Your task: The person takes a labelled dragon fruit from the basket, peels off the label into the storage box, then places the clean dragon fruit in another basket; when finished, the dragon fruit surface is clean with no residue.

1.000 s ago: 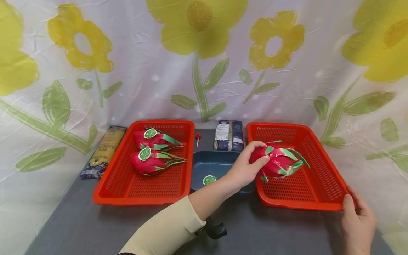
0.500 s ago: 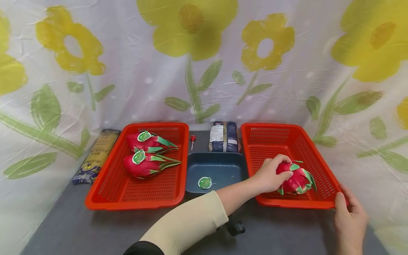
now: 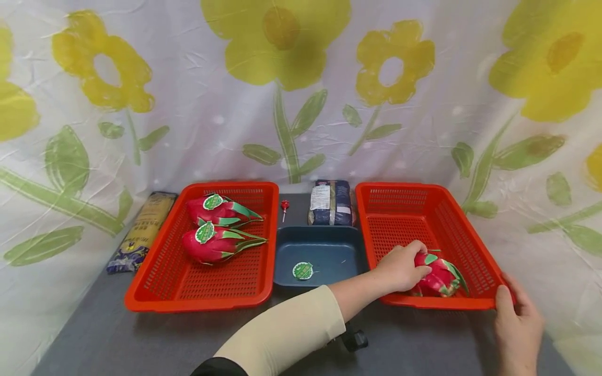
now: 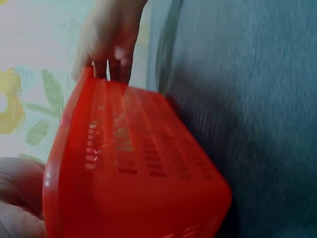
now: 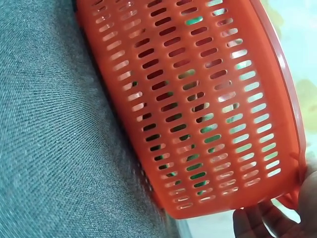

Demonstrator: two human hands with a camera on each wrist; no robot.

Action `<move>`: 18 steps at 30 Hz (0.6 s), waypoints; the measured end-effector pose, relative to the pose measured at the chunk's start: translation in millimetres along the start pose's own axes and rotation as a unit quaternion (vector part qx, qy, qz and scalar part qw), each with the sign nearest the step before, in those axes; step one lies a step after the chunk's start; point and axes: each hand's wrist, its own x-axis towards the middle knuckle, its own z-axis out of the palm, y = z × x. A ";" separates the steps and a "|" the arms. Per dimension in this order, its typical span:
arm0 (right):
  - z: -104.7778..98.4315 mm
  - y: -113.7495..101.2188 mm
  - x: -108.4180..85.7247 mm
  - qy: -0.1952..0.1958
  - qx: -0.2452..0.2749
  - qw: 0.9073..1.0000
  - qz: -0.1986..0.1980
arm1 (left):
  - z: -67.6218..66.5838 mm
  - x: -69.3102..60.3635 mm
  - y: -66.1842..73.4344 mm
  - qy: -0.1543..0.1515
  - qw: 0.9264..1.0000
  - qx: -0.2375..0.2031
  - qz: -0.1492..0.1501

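Note:
In the head view, my left hand [image 3: 403,267] reaches across into the right red basket [image 3: 475,230] and holds a dragon fruit [image 3: 439,274] low at the basket's near side. Fingers and thumb lie around the fruit's left end, and its green-tipped scales point right. My right hand [image 3: 519,321] grips the near right corner of that basket, thumb on top of the rim. The right wrist view shows the right hand [image 5: 277,218] at the corner, with pink and green showing through the slots. In the left wrist view, the basket wall hides most of the fruit.
Two dragon fruits [image 3: 221,241] with round green labels lie in the left red basket [image 3: 202,304]. Between the baskets is a blue tray [image 3: 320,237] holding a loose round label [image 3: 302,270]. Behind stand a lollipop [image 3: 284,205] and a dark blue packet [image 3: 331,201]; a yellow packet [image 3: 143,230] lies far left.
My left hand has carried the dragon fruit from above the right basket down into it, toward the near side. The right hand has kept its grip on the corner. The head view shifted slightly.

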 end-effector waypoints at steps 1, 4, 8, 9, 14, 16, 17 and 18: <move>0.5 0.0 -0.1 0.001 0.016 1.000 -0.004 | -0.9 0.5 -0.6 0.002 1.000 0.023 0.001; 1.8 0.3 -1.1 -0.001 0.048 0.999 -0.013 | -1.5 2.0 -2.2 0.006 0.997 0.070 0.008; 2.7 1.2 -2.1 -0.003 0.054 0.998 -0.024 | -1.3 1.8 -3.8 0.008 0.995 0.095 0.017; 3.0 1.6 -2.0 -0.003 0.054 0.998 -0.026 | -1.5 1.5 -4.3 0.010 0.995 0.097 0.019; 2.4 2.3 -2.5 -0.001 0.050 0.998 -0.034 | -5.3 -2.9 -3.1 0.011 0.994 0.102 0.027; 1.8 1.7 -2.6 0.000 0.045 0.998 -0.033 | -8.2 -5.1 -1.8 0.010 0.994 0.106 0.034; 1.4 1.4 -2.3 0.001 0.046 0.998 -0.030 | -9.9 -6.1 -1.3 0.010 0.994 0.107 0.037; 0.8 1.3 -2.1 0.001 0.042 0.999 -0.026 | -11.4 -7.0 -1.3 0.010 0.993 0.107 0.043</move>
